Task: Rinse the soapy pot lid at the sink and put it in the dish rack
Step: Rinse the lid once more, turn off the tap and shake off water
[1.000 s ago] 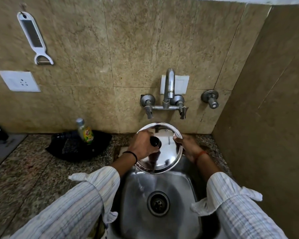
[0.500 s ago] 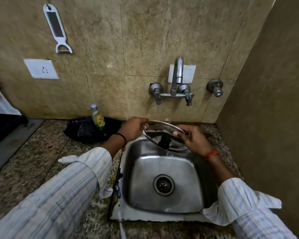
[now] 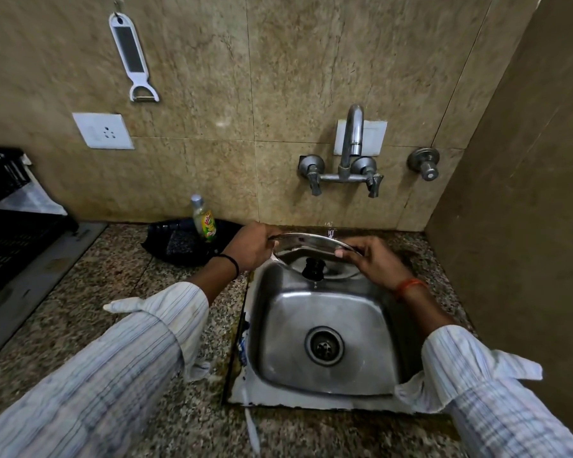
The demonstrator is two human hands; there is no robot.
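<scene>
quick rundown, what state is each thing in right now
pot lid: held level over the sink, knob pointing down, dripping
left hand: grips the lid's left rim
right hand: grips the lid's right rim
tap: no stream visible
sink: wet, drain uncovered
soap bottle: upright, capped

A: What blocked the way around the sink?

B: The pot lid, held nearly flat by the left hand and right hand at its rim, covered the back of the basin, its black knob hanging underneath. The tap arched out from the wall above it.

A: And to the sides?

B: A side wall stood close on the right, past a narrow strip of bench. On the left, a soap bottle stood on a black tray near the left hand. A black crate sat at the far left.

A: Any open space?

B: The basin's front half around the drain lay open, as did the bench between tray and crate.
</scene>
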